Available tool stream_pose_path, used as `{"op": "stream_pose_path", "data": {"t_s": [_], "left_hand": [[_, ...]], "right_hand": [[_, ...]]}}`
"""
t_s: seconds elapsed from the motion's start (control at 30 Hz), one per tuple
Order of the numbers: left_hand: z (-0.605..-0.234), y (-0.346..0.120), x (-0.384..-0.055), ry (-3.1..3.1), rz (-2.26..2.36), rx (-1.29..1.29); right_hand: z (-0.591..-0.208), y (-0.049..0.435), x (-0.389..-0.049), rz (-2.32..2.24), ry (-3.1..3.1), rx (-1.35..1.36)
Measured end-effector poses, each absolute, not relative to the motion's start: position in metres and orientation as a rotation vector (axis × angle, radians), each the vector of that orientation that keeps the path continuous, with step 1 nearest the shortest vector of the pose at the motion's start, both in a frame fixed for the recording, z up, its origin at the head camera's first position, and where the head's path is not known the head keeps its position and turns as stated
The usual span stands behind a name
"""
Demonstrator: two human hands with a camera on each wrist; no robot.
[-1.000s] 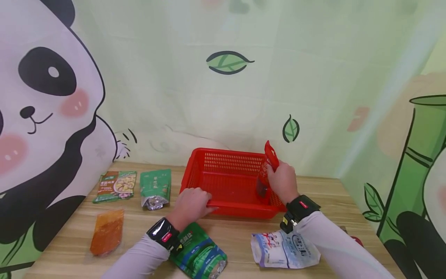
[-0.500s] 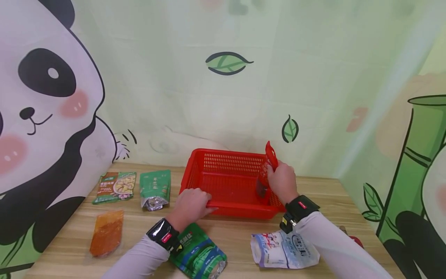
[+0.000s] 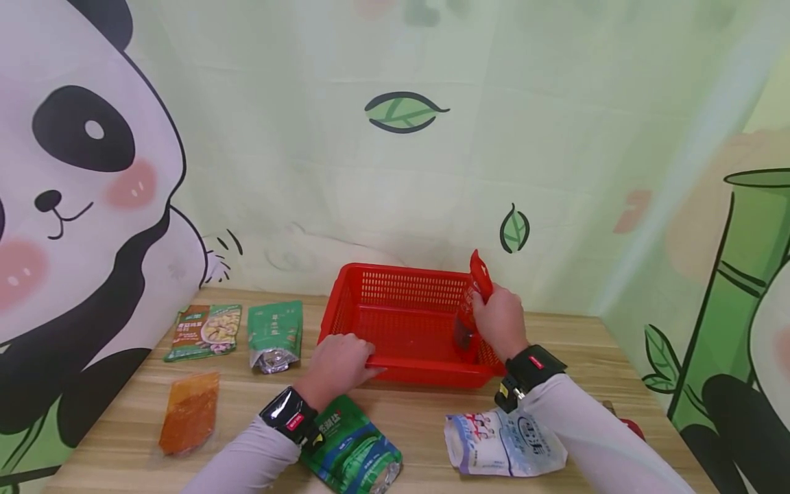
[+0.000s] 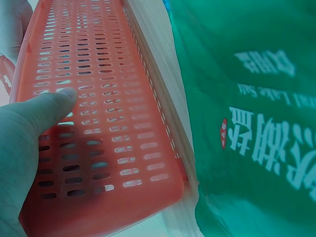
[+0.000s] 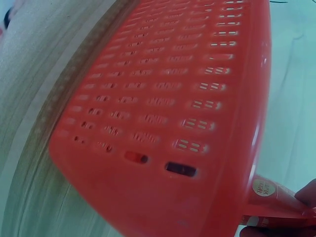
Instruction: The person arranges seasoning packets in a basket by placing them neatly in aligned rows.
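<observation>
A red slotted basket (image 3: 370, 312) stands on the wooden table at the centre. My left hand (image 3: 338, 367) grips its near rim, the thumb (image 4: 47, 106) lying on the outer wall (image 4: 94, 98). At the basket's right inner side my right hand (image 3: 501, 322) holds a red packet (image 3: 479, 280) upright, its lower end down inside. The right wrist view shows the basket's outer wall (image 5: 168, 108) and a bit of the red packet (image 5: 276, 197) at the lower right, with little of the hand.
On the table to the left lie a food packet (image 3: 205, 331), a green pouch (image 3: 275, 333) and an orange sachet (image 3: 190, 410). A green-blue pouch (image 3: 354, 446) lies under my left forearm, a white pouch (image 3: 503, 442) under my right. Panda-printed walls close the back and sides.
</observation>
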State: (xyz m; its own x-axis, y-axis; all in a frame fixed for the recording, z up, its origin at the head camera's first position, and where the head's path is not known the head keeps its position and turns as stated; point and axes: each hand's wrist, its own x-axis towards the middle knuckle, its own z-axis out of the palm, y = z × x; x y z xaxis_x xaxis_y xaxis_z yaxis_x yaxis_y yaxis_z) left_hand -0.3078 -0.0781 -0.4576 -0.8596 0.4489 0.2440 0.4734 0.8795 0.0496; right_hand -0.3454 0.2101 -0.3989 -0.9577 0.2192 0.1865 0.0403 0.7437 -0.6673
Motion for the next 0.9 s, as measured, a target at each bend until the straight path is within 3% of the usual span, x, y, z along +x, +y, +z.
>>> {"op": "stream_pose_path", "data": {"t_s": [0.9], "left_hand": [[-0.459,-0.079,-0.309,-2.807,-0.180,-0.712]], "right_hand": [[-0.399,0.222,-0.323,1.148,-2.594,-0.116]]}}
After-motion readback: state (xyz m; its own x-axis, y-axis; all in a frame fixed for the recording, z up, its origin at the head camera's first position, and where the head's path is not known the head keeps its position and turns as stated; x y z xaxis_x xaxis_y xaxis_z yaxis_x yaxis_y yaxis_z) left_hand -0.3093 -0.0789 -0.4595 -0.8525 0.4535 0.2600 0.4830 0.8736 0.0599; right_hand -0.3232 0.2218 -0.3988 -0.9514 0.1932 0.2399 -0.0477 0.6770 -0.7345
